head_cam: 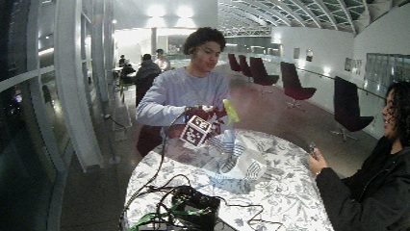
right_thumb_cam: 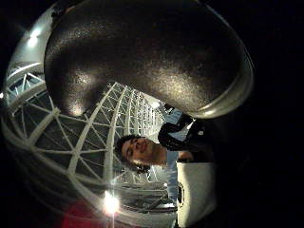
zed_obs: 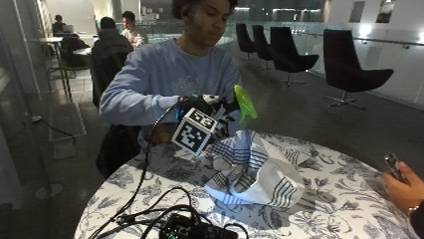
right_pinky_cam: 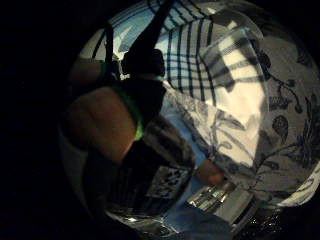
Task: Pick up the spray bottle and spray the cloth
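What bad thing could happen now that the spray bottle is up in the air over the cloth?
1. The spray bottle is held high above the cloth, so some mist might miss it and wet the flowered tablecloth.
2. A black box with cables sits on the same table near the cloth; stray spray could possibly reach it.
3. The gloved right hand trails a cable, which might snag.

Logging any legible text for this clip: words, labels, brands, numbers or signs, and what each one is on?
No words, numbers or brand names can be read in any view.
Spray bottle, held up by the gloved right hand: any label is hidden or too small to read.
Checked cloth: stripes only, no text.
Floral tablecloth: pattern only.
Black device on the table's near side: any markings too small and dark to read.
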`<state>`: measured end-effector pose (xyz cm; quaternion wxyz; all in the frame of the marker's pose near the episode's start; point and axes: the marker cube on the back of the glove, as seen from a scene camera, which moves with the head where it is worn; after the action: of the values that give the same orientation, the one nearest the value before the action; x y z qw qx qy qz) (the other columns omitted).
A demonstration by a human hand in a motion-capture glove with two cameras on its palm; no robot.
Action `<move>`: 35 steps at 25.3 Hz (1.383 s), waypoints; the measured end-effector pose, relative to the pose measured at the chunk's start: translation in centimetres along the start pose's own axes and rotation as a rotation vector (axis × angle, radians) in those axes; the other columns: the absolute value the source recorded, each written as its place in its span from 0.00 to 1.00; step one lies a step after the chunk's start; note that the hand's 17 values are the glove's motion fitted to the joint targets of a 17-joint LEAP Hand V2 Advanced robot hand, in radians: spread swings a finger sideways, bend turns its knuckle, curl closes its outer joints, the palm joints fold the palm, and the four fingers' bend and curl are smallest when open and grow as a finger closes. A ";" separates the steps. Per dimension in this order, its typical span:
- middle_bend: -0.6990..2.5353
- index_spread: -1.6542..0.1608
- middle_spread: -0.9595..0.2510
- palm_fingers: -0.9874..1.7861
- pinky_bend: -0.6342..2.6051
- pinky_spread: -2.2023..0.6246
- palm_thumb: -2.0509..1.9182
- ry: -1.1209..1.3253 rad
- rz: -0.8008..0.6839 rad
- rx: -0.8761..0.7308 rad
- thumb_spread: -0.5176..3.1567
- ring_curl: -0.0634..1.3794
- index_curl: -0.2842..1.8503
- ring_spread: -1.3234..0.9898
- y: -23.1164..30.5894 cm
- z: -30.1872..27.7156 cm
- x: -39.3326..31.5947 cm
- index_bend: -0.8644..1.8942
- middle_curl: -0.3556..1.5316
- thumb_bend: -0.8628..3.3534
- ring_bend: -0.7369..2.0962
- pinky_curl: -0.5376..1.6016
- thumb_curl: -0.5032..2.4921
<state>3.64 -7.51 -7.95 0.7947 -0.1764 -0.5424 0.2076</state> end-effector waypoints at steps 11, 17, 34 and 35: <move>0.34 0.80 0.73 0.71 0.24 0.90 0.74 -0.012 0.021 -0.011 0.35 0.33 0.33 0.58 0.7 0.2 0.3 0.36 0.46 0.20 0.45 0.35 0.40; 0.34 0.80 0.73 0.71 0.24 0.90 0.74 -0.012 0.027 -0.022 0.35 0.33 0.33 0.58 0.8 0.6 0.4 0.36 0.46 0.20 0.45 0.35 0.40; 0.34 0.80 0.73 0.72 0.24 0.90 0.74 -0.034 -0.018 -0.008 0.36 0.34 0.32 0.58 0.5 0.3 0.0 0.36 0.46 0.20 0.46 0.35 0.40; 0.34 0.80 0.73 0.72 0.24 0.90 0.74 -0.034 -0.042 0.000 0.36 0.34 0.32 0.58 0.5 0.4 -0.2 0.36 0.46 0.20 0.46 0.35 0.40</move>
<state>3.17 -7.14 -8.20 0.7896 -0.1617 -0.5593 0.1939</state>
